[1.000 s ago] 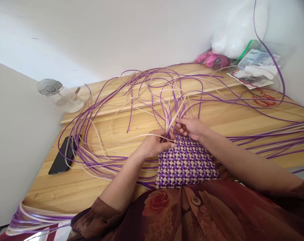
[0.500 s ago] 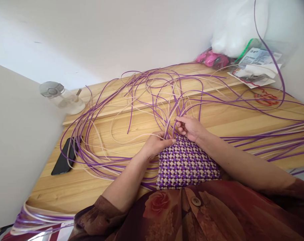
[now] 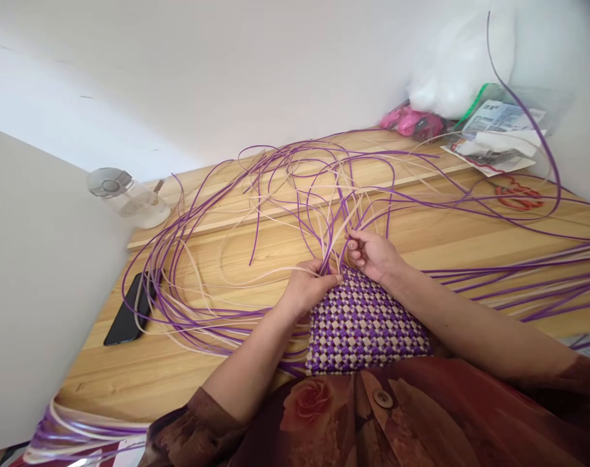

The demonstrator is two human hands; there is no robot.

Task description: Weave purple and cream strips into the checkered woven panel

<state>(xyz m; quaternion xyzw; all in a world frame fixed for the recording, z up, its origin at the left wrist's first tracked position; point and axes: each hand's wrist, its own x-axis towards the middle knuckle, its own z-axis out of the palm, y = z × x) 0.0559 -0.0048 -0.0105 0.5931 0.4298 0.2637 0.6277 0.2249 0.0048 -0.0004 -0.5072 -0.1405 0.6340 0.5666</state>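
Note:
A woven piece [image 3: 363, 324] in purple and cream checks lies close against the person's body, its narrow end pointing away. My left hand [image 3: 312, 282] is closed at the upper left edge of the weave, thumb on top, pinching strips where they leave it. Just right of it, my right hand [image 3: 373, 253] has its fingers curled and thumb pressed to the index finger on a strip at the top of the weave. Loose purple and cream strips [image 3: 178, 292] fan out from there in loops over the wooden table [image 3: 100, 370].
A black phone [image 3: 129, 311] lies at the left under some strips, with a clear bottle [image 3: 134, 198] behind it. Orange-handled scissors [image 3: 519, 196], plastic bags [image 3: 416, 123] and a paper packet [image 3: 499, 123] are at the back right.
The whole view has shifted slightly, so everything sits a little lower. My right hand still pinches near the weave's top, a touch farther from my left hand.

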